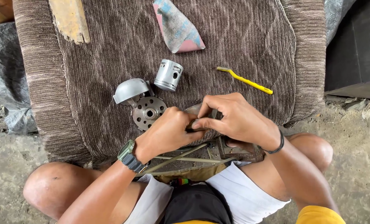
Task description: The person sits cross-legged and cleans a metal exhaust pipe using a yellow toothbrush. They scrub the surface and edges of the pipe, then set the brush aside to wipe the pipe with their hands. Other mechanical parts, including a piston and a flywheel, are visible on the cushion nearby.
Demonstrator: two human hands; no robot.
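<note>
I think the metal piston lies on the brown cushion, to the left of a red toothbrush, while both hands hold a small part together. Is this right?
Not quite: the toothbrush is yellow, not red, as the head view shows. The rest holds: the metal piston lies on the brown cushion, left of the toothbrush, and the left hand and right hand hold a small part together.

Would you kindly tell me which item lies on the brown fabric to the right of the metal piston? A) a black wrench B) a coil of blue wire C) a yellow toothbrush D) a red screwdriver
C: a slim yellow toothbrush lies on the brown cushion to the right of the silver piston, above the two hands.
</note>
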